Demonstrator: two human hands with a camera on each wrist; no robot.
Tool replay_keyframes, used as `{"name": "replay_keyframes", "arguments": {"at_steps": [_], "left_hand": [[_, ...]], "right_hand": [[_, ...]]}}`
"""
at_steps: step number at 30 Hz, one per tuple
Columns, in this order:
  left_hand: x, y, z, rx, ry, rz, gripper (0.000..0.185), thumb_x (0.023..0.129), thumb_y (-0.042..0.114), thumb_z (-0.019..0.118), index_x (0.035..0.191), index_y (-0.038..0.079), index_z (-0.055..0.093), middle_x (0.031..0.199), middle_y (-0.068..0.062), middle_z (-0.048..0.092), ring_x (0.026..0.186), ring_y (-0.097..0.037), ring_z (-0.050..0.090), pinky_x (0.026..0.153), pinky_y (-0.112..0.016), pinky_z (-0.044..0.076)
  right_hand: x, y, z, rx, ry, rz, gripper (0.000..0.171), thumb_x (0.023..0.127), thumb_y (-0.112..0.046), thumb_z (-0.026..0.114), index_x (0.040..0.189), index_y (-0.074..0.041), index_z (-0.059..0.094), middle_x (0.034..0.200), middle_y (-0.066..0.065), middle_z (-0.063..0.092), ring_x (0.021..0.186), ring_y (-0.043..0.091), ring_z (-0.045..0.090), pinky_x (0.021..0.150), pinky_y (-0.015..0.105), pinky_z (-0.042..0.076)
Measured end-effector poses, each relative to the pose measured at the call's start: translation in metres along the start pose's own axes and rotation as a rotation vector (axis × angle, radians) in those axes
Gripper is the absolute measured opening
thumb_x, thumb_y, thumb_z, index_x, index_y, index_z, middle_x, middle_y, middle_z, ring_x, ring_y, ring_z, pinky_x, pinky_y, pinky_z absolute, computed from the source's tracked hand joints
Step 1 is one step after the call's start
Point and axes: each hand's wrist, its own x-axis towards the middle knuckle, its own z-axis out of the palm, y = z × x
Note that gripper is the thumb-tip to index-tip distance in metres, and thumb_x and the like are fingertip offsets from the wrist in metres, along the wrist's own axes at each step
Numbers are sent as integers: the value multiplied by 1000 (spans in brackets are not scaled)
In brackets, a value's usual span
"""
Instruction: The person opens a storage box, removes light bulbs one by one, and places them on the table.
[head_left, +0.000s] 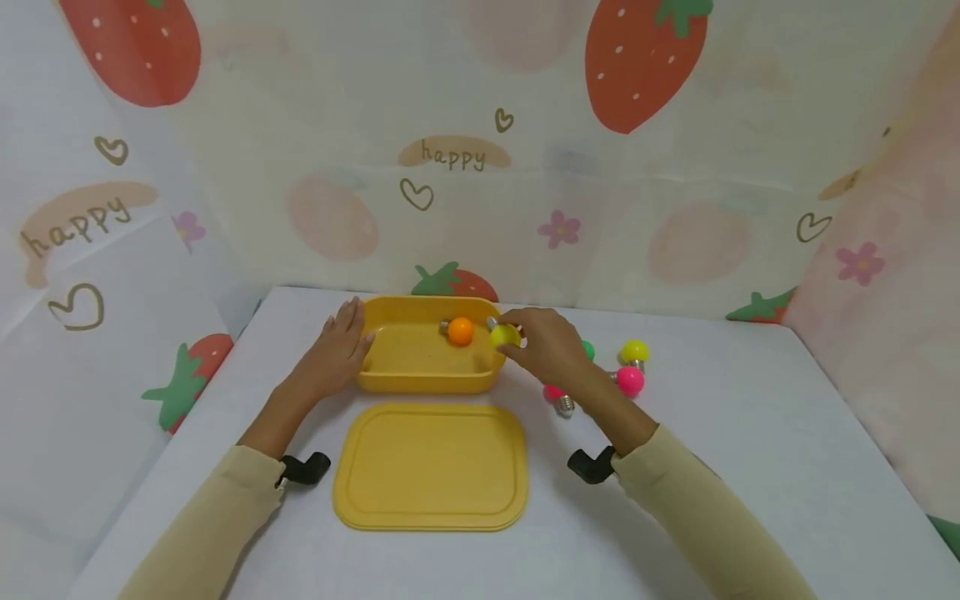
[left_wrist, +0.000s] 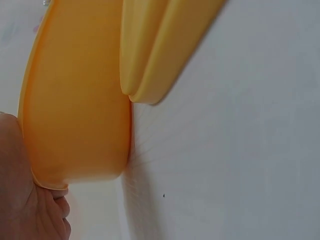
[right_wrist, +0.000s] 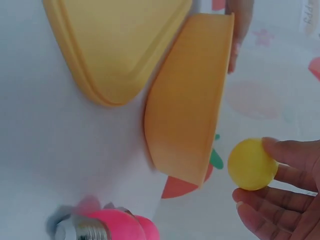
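Note:
A yellow box (head_left: 390, 379) stands open on the white table, with an orange bulb (head_left: 460, 331) lying inside. My left hand (head_left: 341, 342) rests flat against the box's left end (left_wrist: 75, 130). My right hand (head_left: 543, 342) pinches a yellow-green bulb (head_left: 505, 335) over the box's right rim; in the right wrist view the bulb (right_wrist: 251, 164) sits between thumb and fingertips (right_wrist: 255, 212), beside the box wall (right_wrist: 190, 115). The box's lid (head_left: 432, 467) lies flat in front of the box.
Loose bulbs lie right of the box: a yellow one (head_left: 634, 352), a pink one (head_left: 628, 381), a green one (head_left: 588, 350) and another pink one (head_left: 558, 398) partly under my wrist. Strawberry-print cloth walls stand around the table.

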Motion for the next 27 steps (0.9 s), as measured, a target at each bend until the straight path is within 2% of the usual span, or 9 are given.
{"name": "replay_keyframes", "arguments": {"at_steps": [9,19,27], "left_hand": [[-2,0,3,-22,4,-9,68,112,31,27,156,-13,0,166,-30,-1,154,-43,-2,122,-58,2],[0,-2,4,-33,13,8,67,113,32,25,156,-14,0,166,-30,-2,154,-44,-2,122,-59,2],[0,-1,5,-24,13,5,68,113,32,25,155,-14,1,166,-30,-2,154,-43,-2,122,-59,2]], "right_hand": [[-30,8,-17,41,9,44,45,90,-23,80,132,-13,69,123,4,71,98,22,65,85,39,58],[-58,20,-27,41,99,7,42,86,-21,84,125,-9,72,114,6,74,90,22,68,71,34,58],[-79,30,-35,21,127,40,41,87,-20,82,125,-9,72,110,6,75,89,23,68,72,36,59]]}}
